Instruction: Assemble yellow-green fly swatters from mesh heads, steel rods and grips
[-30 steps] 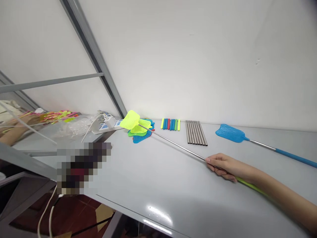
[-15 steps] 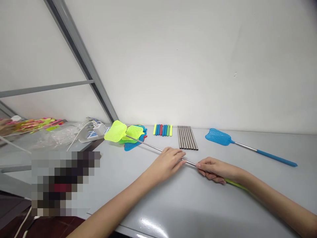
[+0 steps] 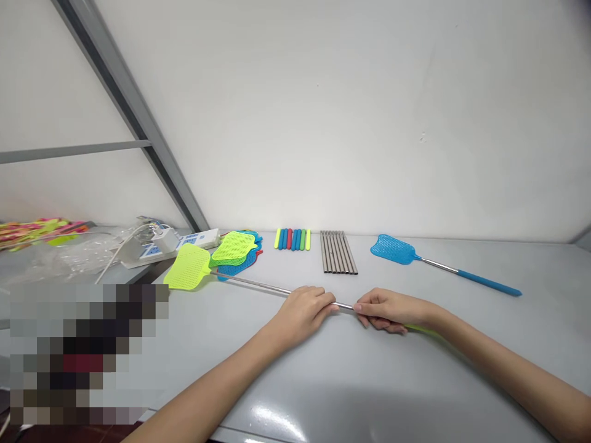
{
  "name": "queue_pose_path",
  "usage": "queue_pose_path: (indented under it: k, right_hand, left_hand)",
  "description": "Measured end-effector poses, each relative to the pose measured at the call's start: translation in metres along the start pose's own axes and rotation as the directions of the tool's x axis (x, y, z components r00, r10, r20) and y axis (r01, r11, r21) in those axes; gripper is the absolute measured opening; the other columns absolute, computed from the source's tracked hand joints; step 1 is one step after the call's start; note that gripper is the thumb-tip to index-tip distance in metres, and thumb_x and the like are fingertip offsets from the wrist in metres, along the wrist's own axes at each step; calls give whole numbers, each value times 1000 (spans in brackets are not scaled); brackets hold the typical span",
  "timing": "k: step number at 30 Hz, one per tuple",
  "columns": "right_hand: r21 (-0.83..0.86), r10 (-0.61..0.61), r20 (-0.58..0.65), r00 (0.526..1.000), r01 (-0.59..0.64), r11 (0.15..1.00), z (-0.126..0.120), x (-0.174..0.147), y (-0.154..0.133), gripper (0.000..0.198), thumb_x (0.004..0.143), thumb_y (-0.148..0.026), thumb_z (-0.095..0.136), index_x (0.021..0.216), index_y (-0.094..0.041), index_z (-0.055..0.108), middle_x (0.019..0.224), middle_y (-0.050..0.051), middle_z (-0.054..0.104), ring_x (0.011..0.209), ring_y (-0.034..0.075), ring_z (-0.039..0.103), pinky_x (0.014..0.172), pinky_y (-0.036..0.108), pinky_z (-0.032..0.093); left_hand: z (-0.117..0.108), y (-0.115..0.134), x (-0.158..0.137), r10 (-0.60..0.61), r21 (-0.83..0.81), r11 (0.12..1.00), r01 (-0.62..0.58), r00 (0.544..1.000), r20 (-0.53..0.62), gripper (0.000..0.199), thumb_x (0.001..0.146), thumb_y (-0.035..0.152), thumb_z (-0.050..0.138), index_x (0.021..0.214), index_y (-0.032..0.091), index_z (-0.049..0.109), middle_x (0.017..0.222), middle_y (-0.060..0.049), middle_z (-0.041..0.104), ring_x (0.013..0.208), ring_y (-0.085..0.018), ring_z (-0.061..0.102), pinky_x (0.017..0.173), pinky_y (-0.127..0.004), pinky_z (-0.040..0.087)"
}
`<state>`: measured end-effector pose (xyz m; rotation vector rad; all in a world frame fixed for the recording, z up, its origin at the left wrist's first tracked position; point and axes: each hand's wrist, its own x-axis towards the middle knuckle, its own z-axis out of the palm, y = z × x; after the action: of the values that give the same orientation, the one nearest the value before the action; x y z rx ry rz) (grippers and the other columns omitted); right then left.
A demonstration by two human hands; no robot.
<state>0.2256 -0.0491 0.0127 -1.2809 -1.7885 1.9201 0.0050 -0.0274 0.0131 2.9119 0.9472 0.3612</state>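
Both hands hold a yellow fly swatter (image 3: 188, 267) with a long metal rod, its mesh head pointing left. My left hand (image 3: 305, 311) is closed around the rod near its middle. My right hand (image 3: 385, 311) grips the rod farther right, with a bit of yellow handle showing below the wrist. Behind the hands lie a row of metal tubes (image 3: 338, 252) and a row of coloured handle sleeves (image 3: 292, 239). A finished-looking blue fly swatter (image 3: 394, 249) rests at the right. Loose mesh swatter heads (image 3: 233, 247) are piled at the left, in yellow, green and blue.
A white power strip (image 3: 196, 240) with a plug and cable stands at the left, beside clear plastic bags (image 3: 78, 255) and a heap of colourful pieces (image 3: 41, 231). A grey metal frame (image 3: 157, 144) leans by the white wall. A pixelated patch covers the lower left.
The yellow swatter's head has come down and left, bringing the rod closer to level. Both hands keep their hold on the rod. The view has shifted slightly right.
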Motion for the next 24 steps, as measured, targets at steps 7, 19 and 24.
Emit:
queue_pose_path:
  k: [7,19,24]
  right_hand:
    - [-49,-16,9,1000,16,999,-1,-2,-4,43,77,-55,43,74,-13,53,49,-7,34,32,2,25,28,15,21]
    - [-258,-58,-80,995,36,965,1,-12,-16,40,81,-48,40,77,-12,58,65,2,52,47,6,43,46,19,37]
    - [-297,-78,-81,994,51,953,0,-11,-15,38,82,-45,40,77,-13,59,55,-3,42,44,5,34,44,18,29]
  left_hand:
    - [1,0,0,-2,9,1000,2,1000,-30,34,90,37,26,75,19,50,67,1,52,62,-11,46,59,-23,32]
    - [4,0,1,25,35,999,-23,998,-62,35,90,37,26,76,20,53,65,1,53,60,-11,49,55,-23,30]
    - [3,-1,3,21,49,999,-19,999,-46,34,90,38,27,75,20,52,66,2,54,60,-10,49,53,-22,28]
